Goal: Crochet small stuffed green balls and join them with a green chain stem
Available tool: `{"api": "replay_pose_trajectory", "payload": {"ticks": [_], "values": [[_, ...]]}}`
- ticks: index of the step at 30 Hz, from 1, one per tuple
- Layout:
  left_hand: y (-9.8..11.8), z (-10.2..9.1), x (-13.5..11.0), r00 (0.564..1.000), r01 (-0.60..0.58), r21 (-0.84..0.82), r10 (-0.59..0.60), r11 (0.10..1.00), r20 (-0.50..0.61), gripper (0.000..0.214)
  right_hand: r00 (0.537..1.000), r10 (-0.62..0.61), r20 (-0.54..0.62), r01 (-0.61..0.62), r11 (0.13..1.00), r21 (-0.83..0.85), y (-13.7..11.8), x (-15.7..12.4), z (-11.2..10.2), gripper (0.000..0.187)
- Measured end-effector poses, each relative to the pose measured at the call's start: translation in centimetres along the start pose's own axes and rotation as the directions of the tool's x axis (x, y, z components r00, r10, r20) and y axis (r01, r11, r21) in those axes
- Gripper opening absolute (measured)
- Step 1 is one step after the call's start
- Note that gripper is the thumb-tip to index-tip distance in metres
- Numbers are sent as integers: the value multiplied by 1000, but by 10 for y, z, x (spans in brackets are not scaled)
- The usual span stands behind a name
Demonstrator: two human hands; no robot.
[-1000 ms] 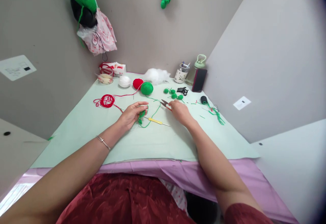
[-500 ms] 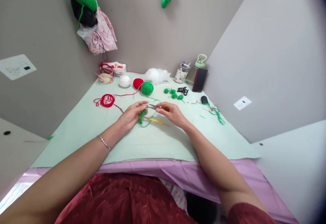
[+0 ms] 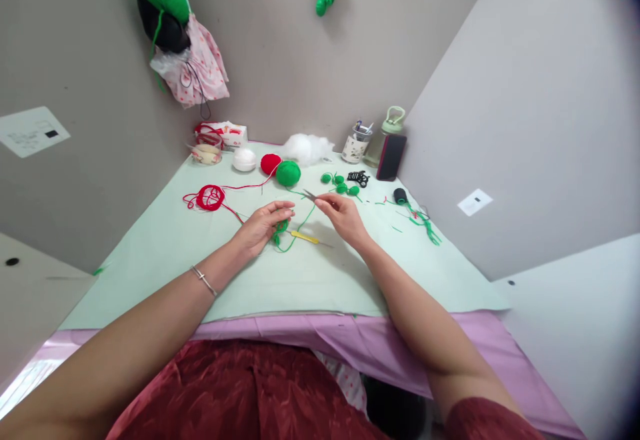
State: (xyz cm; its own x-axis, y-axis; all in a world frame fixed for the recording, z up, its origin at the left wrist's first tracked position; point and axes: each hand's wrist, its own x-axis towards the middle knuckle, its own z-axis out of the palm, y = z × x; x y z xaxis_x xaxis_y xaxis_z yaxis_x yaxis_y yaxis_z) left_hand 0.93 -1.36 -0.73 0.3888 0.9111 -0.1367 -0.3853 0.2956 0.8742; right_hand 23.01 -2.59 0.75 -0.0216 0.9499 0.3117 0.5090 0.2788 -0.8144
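Note:
My left hand (image 3: 263,225) pinches a small green crochet piece (image 3: 280,228) and its green yarn strand just above the pale green mat (image 3: 165,247). My right hand (image 3: 345,217) is closed on small thread snips (image 3: 311,195), whose blades point left toward the strand running back to the green yarn ball (image 3: 289,173). A yellow-handled crochet hook (image 3: 305,237) lies on the mat between my hands.
Red yarn ball (image 3: 271,163), a loose red yarn coil (image 3: 210,197), a white ball (image 3: 245,159), white stuffing (image 3: 309,149), several small green crochet pieces (image 3: 341,184), a black spool (image 3: 400,195), a cup (image 3: 355,145), a bottle and a phone (image 3: 391,157) stand at the back.
My right hand took the snips from the mat, brought them left to the yarn near my left hand, then drew back slightly to the right and up.

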Motion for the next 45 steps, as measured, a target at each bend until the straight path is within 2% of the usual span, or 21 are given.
{"api": "replay_pose_trajectory", "payload": {"ticks": [3, 5, 7, 9, 12, 14, 17, 20, 24, 27, 30, 36, 39, 45], "values": [[-1, -1, 1, 1000, -9, -10, 9, 1000, -26, 34, 995, 9, -102, -12, 999, -32, 6, 2, -2, 34], [-1, -1, 1, 999, -21, -22, 20, 1000, -29, 35, 996, -3, -86, 1, 1000, -19, 3, -1, 2, 39], [0, 1, -1, 999, -38, -33, 37, 999, -27, 36, 1000, -15, 0, 15, 1000, 20, -4, -6, 9, 42], [1, 2, -2, 998, -54, -35, 53, 998, -25, 35, 988, -16, 151, -1, 994, 111, -12, -11, 19, 43], [1, 3, -3, 998, -64, -20, 64, 998, -23, 35, 934, -2, 357, -106, 953, 283, -20, -16, 30, 44], [0, 2, -2, 997, -69, -6, 69, 998, -22, 35, 914, 20, 405, -172, 924, 342, -20, -16, 32, 38], [-2, -1, 0, 996, -81, 25, 82, 996, -29, 32, 916, 55, 398, -219, 898, 381, -17, -13, 28, 34], [-4, -1, 0, 996, -80, 91, 82, 993, -22, 30, 926, 75, 370, -242, 871, 428, -17, -10, 22, 34], [-4, 2, -2, 996, -63, 199, 49, 978, 74, 32, 943, 104, 317, -258, 830, 495, -22, -9, 16, 37], [-4, 1, -2, 993, -62, 235, 36, 970, 115, 31, 964, 140, 225, -243, 805, 541, -23, -6, 8, 39], [-4, -4, 0, 995, -69, 233, 49, 970, 93, 34, 976, 200, 86, -212, 788, 578, -20, -1, -1, 31], [-4, -6, 5, 995, -102, 240, 95, 965, 38, 33, 955, 269, -127, -146, 795, 589, -14, 5, -8, 26], [-2, -4, 5, 992, -126, 239, 129, 963, 3, 32, 948, 264, -175, -115, 803, 585, -14, 6, -7, 26], [3, -7, 3, 996, -83, 206, 86, 975, -7, 35, 941, 259, -217, -97, 822, 562, -9, 10, -20, 30]]}}
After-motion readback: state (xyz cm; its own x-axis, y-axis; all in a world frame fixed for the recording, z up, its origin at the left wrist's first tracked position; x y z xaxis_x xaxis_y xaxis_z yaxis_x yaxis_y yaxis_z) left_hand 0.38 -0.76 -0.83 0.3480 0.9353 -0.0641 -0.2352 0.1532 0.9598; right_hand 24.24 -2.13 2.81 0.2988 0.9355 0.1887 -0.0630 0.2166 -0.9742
